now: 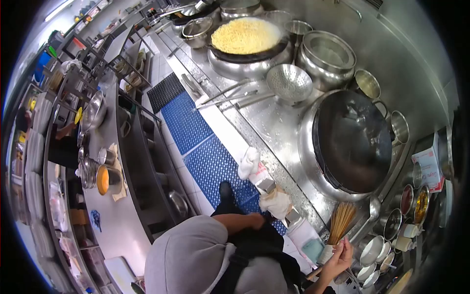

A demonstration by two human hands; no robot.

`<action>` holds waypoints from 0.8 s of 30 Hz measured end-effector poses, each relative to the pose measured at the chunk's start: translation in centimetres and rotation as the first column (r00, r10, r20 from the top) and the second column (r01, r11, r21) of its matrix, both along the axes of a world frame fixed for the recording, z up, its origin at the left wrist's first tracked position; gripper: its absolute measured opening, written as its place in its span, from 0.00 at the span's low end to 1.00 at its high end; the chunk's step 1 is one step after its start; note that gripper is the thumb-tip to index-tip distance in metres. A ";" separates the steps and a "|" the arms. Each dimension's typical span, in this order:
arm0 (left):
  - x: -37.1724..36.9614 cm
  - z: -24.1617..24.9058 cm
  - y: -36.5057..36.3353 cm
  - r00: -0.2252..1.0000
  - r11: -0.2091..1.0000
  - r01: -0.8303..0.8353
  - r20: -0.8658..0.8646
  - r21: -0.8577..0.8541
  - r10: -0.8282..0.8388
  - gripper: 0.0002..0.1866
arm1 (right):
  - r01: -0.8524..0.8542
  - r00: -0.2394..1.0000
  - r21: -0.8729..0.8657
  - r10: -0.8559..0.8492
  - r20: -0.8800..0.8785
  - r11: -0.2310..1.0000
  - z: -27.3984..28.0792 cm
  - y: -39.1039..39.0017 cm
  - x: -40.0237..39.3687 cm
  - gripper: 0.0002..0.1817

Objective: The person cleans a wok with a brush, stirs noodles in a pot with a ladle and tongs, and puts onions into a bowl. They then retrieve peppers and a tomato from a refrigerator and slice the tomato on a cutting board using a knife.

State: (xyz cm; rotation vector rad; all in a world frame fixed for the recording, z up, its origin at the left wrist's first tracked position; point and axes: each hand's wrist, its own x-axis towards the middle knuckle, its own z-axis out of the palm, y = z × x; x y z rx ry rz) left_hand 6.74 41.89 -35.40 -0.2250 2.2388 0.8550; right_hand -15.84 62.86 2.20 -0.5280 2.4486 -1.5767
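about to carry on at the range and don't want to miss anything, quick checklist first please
1. Brush gripped: cannot tell; the right hand is at its bound end.
2. Left hand away from the near wok: ok, by the waist.
3. Noodles inside the far wok: ok.
4. Ladle out of the near wok: ok, beside it.
5. Counter edge free of cloths: not ok, a white cloth lies there.
6. Flame under the near wok off: cannot tell, hidden.
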 end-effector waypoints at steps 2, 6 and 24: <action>3.5 3.1 -6.0 0.983 0.998 0.056 0.176 0.002 -0.055 0.20 | 0.013 0.999 -0.098 -0.017 -0.040 0.995 0.2 -4.1 1.2 0.11; 14.5 -4.6 -15.4 0.974 0.967 -0.123 0.162 -0.225 0.161 0.18 | -0.145 0.988 -0.145 0.135 -0.077 0.979 2.1 -15.0 5.2 0.11; 35.9 -2.1 -26.4 0.811 0.749 -0.483 -0.090 0.454 0.578 0.30 | -0.982 -0.054 0.171 0.987 0.149 -0.079 1.3 -49.3 32.1 0.16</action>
